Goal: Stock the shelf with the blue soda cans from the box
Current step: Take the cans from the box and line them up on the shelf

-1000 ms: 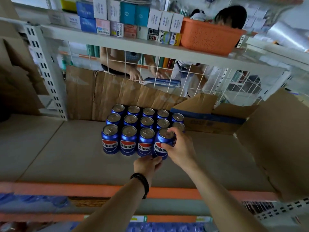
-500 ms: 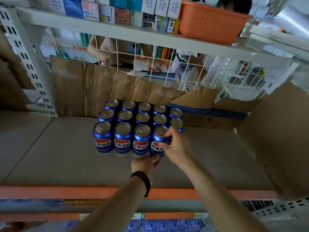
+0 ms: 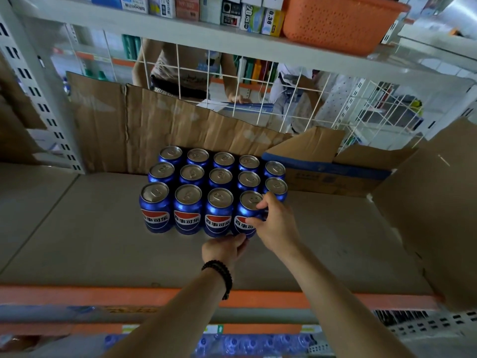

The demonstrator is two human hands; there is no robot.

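Note:
Several blue soda cans (image 3: 187, 208) stand upright in tight rows on the grey shelf board (image 3: 77, 228). My right hand (image 3: 277, 226) grips the front right can (image 3: 247, 215), thumb on its label and fingers at its rim and right side. My left hand (image 3: 223, 248), with a black bead bracelet on the wrist, sits just in front of that can's base; its fingers are curled and its fingertips touch the can's bottom edge. A cardboard box (image 3: 335, 174) with a blue band lies open at the back right of the cans.
Brown cardboard (image 3: 144, 130) lines the shelf's back and a large flap (image 3: 436, 202) stands on the right. An orange rail (image 3: 103, 295) runs along the shelf front. Above is a shelf with small boxes and an orange basket (image 3: 338, 21). People stand behind the wire grid (image 3: 258, 83).
The view has shifted so the cans sit a little lower left. Both hands stay at the front right can; my right hand's fingers have moved slightly over its rim.

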